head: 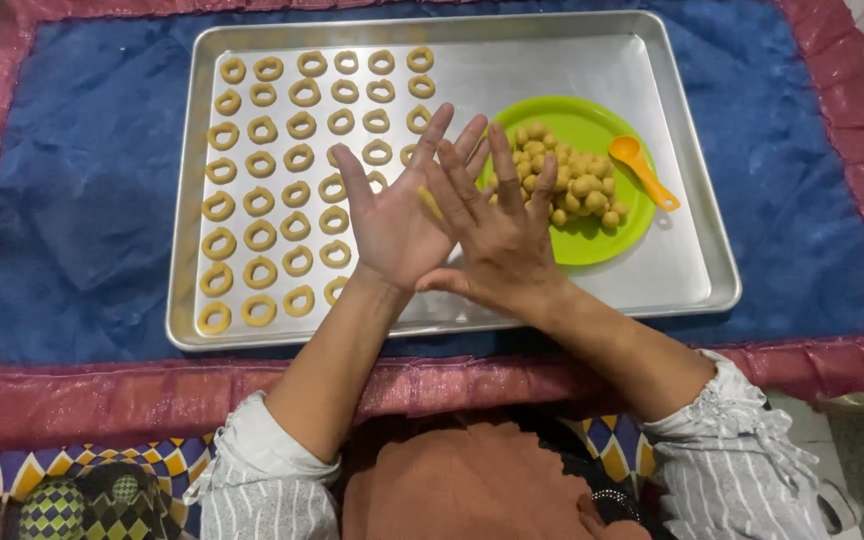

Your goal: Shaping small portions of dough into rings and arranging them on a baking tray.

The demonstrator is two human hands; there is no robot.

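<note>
My left hand (389,225) lies palm up over the middle of a metal baking tray (552,60). My right hand (500,240) crosses it palm down, fingers spread, and the two palms press together. A sliver of yellow dough (430,203) shows between them. Several rows of ring-shaped dough pieces (262,190) fill the tray's left half. On the right half a green plate (592,120) holds a heap of small dough balls (572,185). An orange measuring spoon (644,172) rests on the plate's right rim.
The tray sits on a blue cloth (72,200) with a pink shiny border (102,400). My striped white sleeves (742,460) and a patterned cushion (102,490) lie at the near edge.
</note>
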